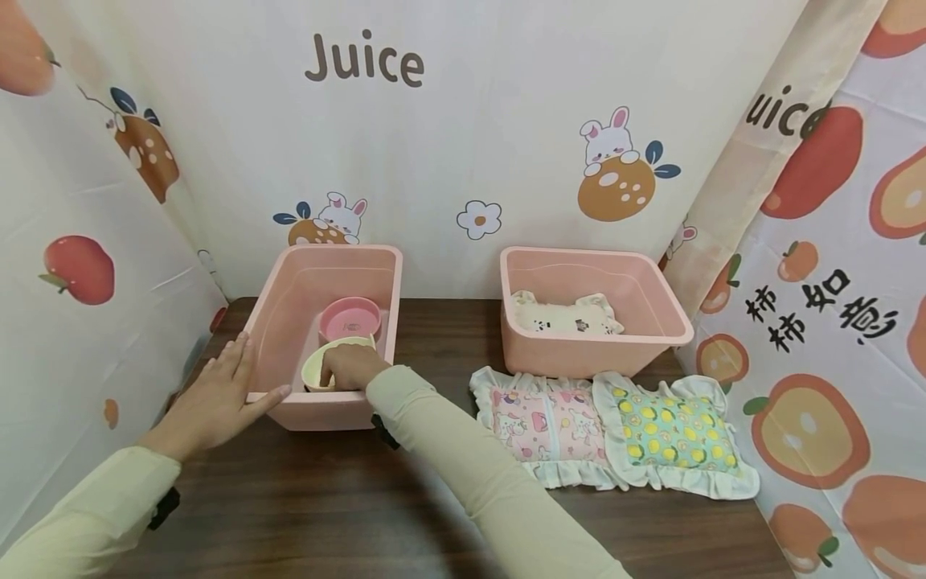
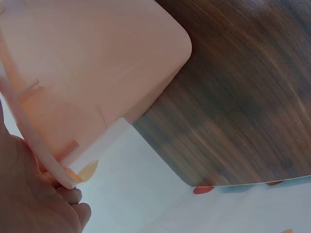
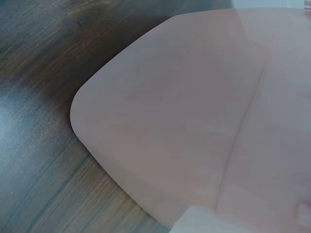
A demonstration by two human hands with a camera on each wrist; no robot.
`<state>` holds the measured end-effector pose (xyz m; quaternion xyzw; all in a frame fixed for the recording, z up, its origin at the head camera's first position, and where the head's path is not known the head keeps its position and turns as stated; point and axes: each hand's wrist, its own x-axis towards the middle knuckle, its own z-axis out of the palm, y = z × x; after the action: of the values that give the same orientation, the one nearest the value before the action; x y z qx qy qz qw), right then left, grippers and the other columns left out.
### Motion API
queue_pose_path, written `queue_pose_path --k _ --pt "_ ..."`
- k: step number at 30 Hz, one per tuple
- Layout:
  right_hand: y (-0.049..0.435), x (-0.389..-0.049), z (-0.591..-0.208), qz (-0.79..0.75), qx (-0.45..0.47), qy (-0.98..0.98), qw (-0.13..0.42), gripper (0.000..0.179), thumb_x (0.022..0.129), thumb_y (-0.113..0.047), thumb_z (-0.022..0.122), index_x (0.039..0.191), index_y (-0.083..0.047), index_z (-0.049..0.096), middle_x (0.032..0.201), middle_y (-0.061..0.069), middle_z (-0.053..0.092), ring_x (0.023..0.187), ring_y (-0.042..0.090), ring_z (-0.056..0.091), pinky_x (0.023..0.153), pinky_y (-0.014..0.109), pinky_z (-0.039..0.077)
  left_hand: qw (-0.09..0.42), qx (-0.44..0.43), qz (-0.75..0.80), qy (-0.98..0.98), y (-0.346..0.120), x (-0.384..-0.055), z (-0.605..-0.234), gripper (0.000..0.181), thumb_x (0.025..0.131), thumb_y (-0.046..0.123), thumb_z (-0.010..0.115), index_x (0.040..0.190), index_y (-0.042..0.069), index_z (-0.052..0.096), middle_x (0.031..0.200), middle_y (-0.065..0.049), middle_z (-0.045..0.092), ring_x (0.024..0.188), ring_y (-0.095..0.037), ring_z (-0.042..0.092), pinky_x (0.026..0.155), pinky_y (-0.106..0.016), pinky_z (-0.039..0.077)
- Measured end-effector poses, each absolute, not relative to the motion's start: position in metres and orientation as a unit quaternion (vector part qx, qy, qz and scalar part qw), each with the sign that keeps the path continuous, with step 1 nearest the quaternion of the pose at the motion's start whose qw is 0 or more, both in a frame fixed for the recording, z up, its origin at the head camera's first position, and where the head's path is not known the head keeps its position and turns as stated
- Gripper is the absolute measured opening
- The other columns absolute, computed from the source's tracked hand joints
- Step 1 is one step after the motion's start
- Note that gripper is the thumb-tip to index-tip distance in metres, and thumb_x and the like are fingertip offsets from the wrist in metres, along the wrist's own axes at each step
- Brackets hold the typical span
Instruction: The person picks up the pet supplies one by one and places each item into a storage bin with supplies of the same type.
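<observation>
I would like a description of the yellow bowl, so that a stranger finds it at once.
On the dark wooden table, go to the left pink bin. In its near part, where the right hand reaches in, sits the yellow bowl. Its pale yellow colour sets it apart from the pink bowl just behind it.

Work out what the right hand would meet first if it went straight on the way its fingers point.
The right hand would first meet the inside of the yellow bowl; it may already be touching it, as depth is unclear.
</observation>
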<state>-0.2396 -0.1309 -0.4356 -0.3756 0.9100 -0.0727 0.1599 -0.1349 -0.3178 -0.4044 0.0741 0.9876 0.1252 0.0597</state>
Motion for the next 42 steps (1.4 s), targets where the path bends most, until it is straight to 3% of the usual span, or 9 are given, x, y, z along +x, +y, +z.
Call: queue_pose_path --k 3,9,16,21,27,34,38,42 --pt "-0.131 -0.240 -0.436 -0.071 -0.366 0.913 0.165 0.022 0.081 -0.015 0.072 0.093 -0.032 0.078 0.098 -0.015 0.070 0.082 0.005 0.055 0.069 0.020 0.044 0.061 0.073 0.124 0.988 -0.318 -0.135 -0.404 0.103 0.092 0.065 0.041 0.149 -0.009 -0.003 0.154 -0.033 -0.006 0.138 -0.055 0.006 0.108 -0.069 0.012" --pt "-0.131 -0.240 -0.434 -0.077 -0.342 0.919 0.177 0.032 0.081 -0.012 0.070 0.110 -0.027 0.074 0.114 -0.013 0.067 0.099 0.005 0.058 0.076 0.019 0.044 0.061 0.072 0.121 0.988 -0.318 -0.135 -0.406 0.103 0.092 0.066 0.041 0.149 -0.009 -0.002 0.154 -0.033 -0.007 0.138 -0.055 0.007 0.108 -0.069 0.013" --pt "-0.129 -0.240 -0.431 -0.081 -0.335 0.920 0.189 0.035 0.082 -0.010 0.068 0.114 -0.025 0.072 0.118 -0.012 0.066 0.105 0.005 0.058 0.081 0.019 0.046 0.060 0.069 0.123 0.988 -0.318 -0.135 -0.407 0.103 0.091 0.066 0.041 0.149 -0.008 -0.002 0.154 -0.032 -0.006 0.139 -0.054 0.006 0.108 -0.069 0.012" --pt "-0.128 -0.241 -0.432 -0.083 -0.337 0.919 0.187 0.033 0.082 -0.010 0.067 0.112 -0.022 0.073 0.112 -0.011 0.067 0.096 0.005 0.058 0.076 0.019 0.046 0.060 0.069 0.121 0.988 -0.318 -0.135 -0.407 0.103 0.091 0.066 0.041 0.149 -0.008 -0.001 0.154 -0.032 -0.006 0.138 -0.055 0.007 0.107 -0.069 0.013" --pt "-0.129 -0.241 -0.433 -0.077 -0.345 0.917 0.186 0.013 0.083 -0.008 0.065 0.093 -0.014 0.071 0.086 -0.006 0.062 0.073 0.009 0.045 0.060 0.020 0.036 0.064 0.066 0.124 0.988 -0.317 -0.135 -0.406 0.104 0.091 0.066 0.041 0.149 -0.008 -0.002 0.154 -0.033 -0.006 0.138 -0.055 0.006 0.107 -0.069 0.012" --pt "-0.130 -0.239 -0.430 -0.102 -0.358 0.908 0.193 0.020 0.082 -0.006 0.066 0.100 -0.011 0.074 0.084 -0.005 0.062 0.072 0.009 0.044 0.059 0.018 0.034 0.064 0.069 0.125 0.988 -0.318 -0.135 -0.407 0.103 0.091 0.066 0.041 0.149 -0.009 -0.001 0.154 -0.032 -0.007 0.139 -0.054 0.004 0.108 -0.069 0.011" --pt "-0.129 -0.240 -0.426 -0.112 -0.371 0.904 0.181 0.003 0.080 -0.009 0.070 0.078 -0.009 0.068 0.064 -0.006 0.046 0.064 0.008 0.041 0.053 0.018 0.031 0.060 0.070 0.123 0.988 -0.319 -0.135 -0.408 0.103 0.092 0.066 0.041 0.149 -0.009 -0.001 0.154 -0.032 -0.006 0.139 -0.054 0.005 0.107 -0.069 0.011" --pt "-0.124 -0.238 -0.416 -0.111 -0.379 0.904 0.166 0.006 0.080 -0.014 0.072 0.084 -0.010 0.071 0.076 -0.007 0.062 0.069 0.007 0.050 0.060 0.017 0.041 0.059 0.077 0.121 0.988 -0.320 -0.136 -0.409 0.103 0.092 0.065 0.041 0.149 -0.010 -0.001 0.154 -0.033 -0.006 0.139 -0.054 0.005 0.107 -0.069 0.013"
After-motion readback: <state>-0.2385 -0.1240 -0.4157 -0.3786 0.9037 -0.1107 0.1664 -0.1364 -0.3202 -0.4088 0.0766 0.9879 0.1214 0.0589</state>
